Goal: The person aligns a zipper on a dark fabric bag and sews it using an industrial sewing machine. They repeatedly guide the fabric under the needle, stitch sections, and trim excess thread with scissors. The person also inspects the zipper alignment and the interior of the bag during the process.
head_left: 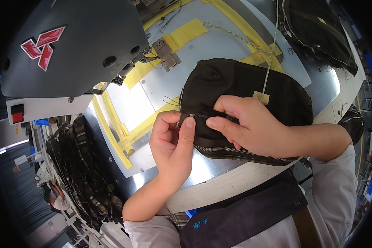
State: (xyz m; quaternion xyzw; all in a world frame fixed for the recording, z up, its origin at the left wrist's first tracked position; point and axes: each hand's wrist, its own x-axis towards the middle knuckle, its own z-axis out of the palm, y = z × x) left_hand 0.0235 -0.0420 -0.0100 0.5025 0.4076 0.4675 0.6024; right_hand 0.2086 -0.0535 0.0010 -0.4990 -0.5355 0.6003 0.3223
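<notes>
A dark brown fabric piece (244, 78) with a metal zipper (244, 153) along its near edge lies over the front of the metal work plate. My left hand (171, 140) pinches the left edge of this fabric between thumb and fingers. My right hand (252, 122) is closed around a slim black tool (221, 115), whose kind I cannot make out. The tool points left toward my left thumb, where a small shiny bit shows at the fabric edge. Loose threads (171, 101) stick out beside my left fingers. A small tan patch (261, 97) sits on the fabric behind my right hand.
A dark sewing machine head (78, 49) overhangs the far left, with a metal clamp foot (166, 53). Yellow tape (186, 35) marks the metal plate (153, 93). A braided cord (270, 62) hangs down to the fabric. Stacked cloth (84, 173) hangs at left; another zippered piece (322, 37) lies far right.
</notes>
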